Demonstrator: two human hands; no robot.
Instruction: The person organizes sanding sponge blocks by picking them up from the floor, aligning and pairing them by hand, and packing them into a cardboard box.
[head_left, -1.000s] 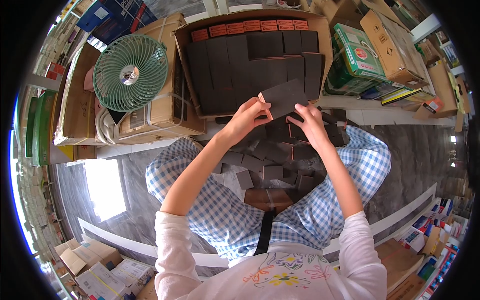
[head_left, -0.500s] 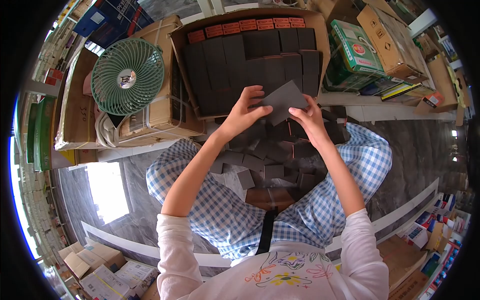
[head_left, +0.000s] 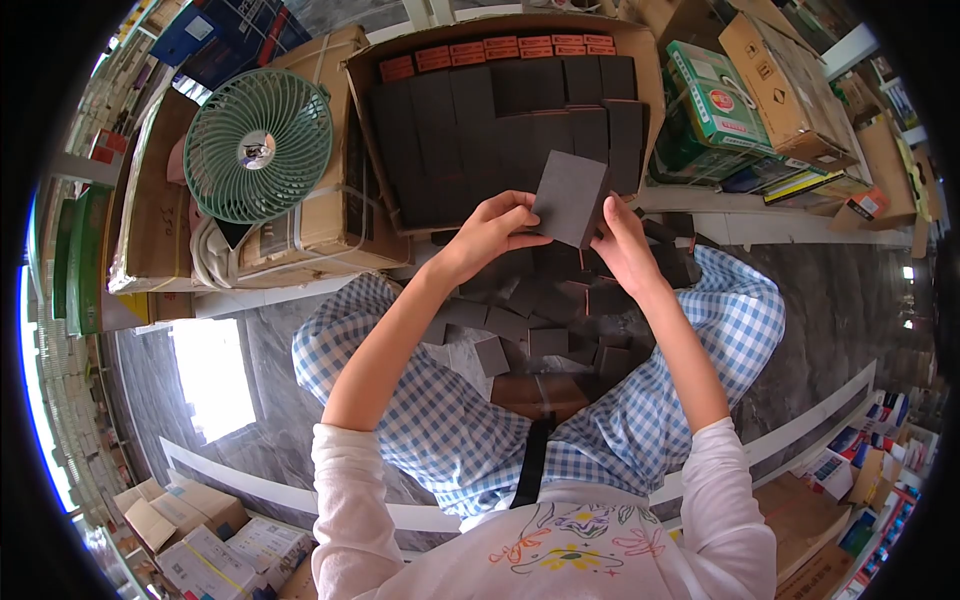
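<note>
A small black box point(head_left: 570, 198) is held up between my two hands, tilted, with its broad face and one narrow side showing. At its lower left edge my left hand point(head_left: 497, 230) grips it, thumb and fingers closed on the edge. My right hand point(head_left: 622, 243) presses against its right side, thumb pointing up; the fingers are partly hidden behind it. Just beyond stands a large open carton point(head_left: 652, 120) packed with similar black boxes point(head_left: 430, 105) and a back row of orange-ended ones point(head_left: 500, 47). More black boxes point(head_left: 547, 342) lie loose on the floor between my legs.
A green fan point(head_left: 257, 148) rests on a cardboard box point(head_left: 300, 235) to the left. Green packaging point(head_left: 712, 95) and another brown carton point(head_left: 785, 90) stand at the right. Shelves with goods point(head_left: 850, 470) line the lower right, and opened cartons point(head_left: 185, 515) sit lower left.
The black box has been turned between my hands to a more upright angle, now showing a narrow side. My left hand's fingers have closed in on its lower left edge.
</note>
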